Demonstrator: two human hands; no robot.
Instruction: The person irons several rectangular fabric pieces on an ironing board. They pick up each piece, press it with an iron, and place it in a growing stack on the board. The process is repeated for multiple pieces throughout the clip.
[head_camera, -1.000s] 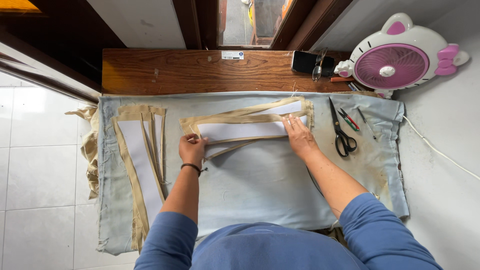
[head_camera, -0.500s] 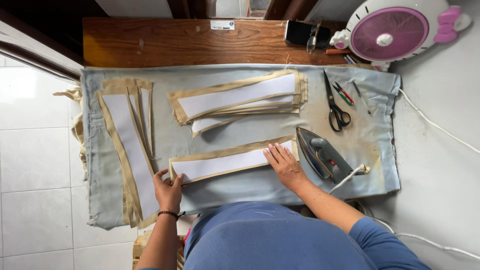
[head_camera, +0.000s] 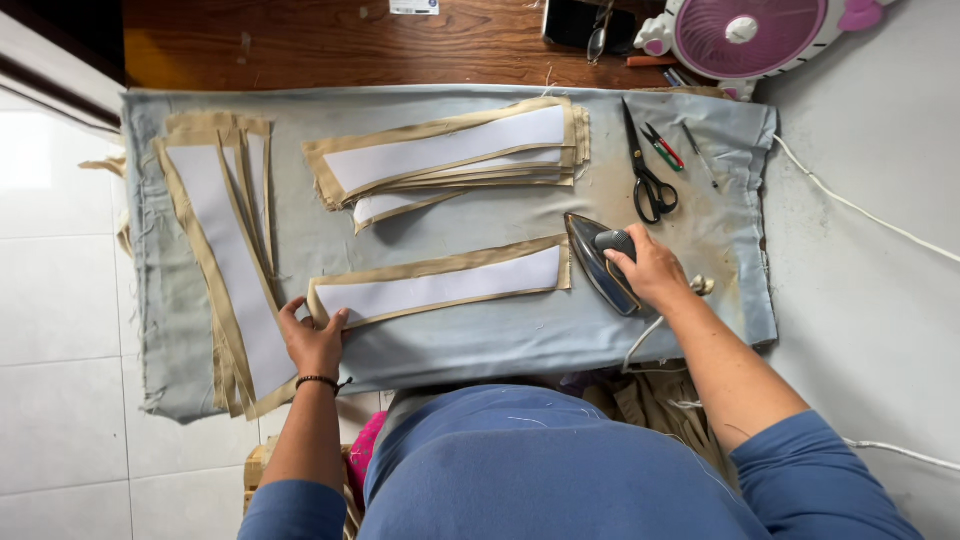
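Half a second ago our right hand (head_camera: 652, 268) was resting flat on the near end of the tan fabric strip (head_camera: 440, 286); now it is closing around the handle of the iron (head_camera: 600, 262), so we are judging that smoothing is giving way to pressing. Our left hand (head_camera: 313, 338) is lying open, fingers spread, pinning the strip's left end to the grey ironing cloth (head_camera: 500, 340). The strip, with its white interfacing facing up, is stretching between both hands, the iron's tip just beside its right end.
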